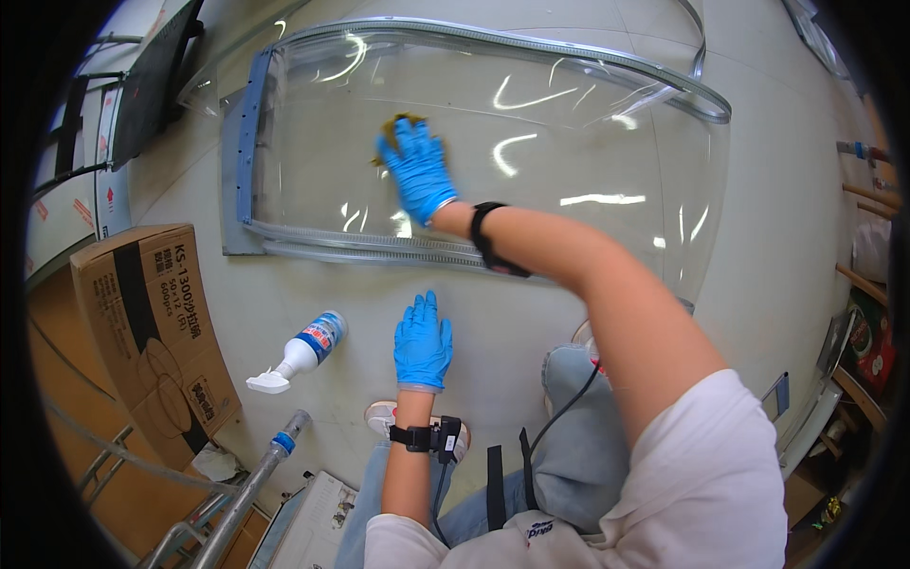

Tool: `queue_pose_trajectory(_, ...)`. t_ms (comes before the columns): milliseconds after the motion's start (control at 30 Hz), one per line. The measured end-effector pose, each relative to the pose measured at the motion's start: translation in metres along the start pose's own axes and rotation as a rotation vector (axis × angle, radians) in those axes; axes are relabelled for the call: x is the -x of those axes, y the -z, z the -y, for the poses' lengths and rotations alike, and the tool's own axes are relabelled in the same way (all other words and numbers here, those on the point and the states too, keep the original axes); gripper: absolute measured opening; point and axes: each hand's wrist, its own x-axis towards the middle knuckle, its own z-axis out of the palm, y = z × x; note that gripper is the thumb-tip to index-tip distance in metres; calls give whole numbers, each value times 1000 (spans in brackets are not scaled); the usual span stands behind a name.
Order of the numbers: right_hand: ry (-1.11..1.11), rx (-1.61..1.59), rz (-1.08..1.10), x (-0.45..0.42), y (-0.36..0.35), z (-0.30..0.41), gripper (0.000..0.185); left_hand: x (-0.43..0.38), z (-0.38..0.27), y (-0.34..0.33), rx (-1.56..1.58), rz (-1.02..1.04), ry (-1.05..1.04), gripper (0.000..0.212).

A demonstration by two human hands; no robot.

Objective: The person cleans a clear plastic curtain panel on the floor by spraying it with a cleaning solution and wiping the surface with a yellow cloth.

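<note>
In blue disposable gloves, my right hand [419, 171] reaches forward and presses a yellow-brown cloth [398, 119] down on a large clear plastic sheet [569, 153]. The cloth shows past my fingertips; the rest is hidden under the palm. Ribbed metal-like edging [455, 32] runs along the sheet's long sides, and a blue bar [252, 135] closes its left end. My left hand [423, 345], also gloved, is held out flat with its fingers extended and nothing in it, on the near side of the sheet. To its left lies a white spray bottle [307, 348] with a blue label.
A cardboard box [153, 334] with printing stands at left. Below it, a metal tube frame [249, 491] with a blue band juts in at lower left. Dark panels [153, 92] lean at upper left. Shelves with assorted goods [864, 334] line the right edge.
</note>
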Motion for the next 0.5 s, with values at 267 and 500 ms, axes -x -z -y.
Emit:
queue_pose_trajectory(267,699,-204,377,11,5,36,51,-29,-15,-2,42,30,-49,52)
queue_pose_trajectory(500,62,466,236,22,175,-178,74,-48,-26,8,25,-132,-183,47)
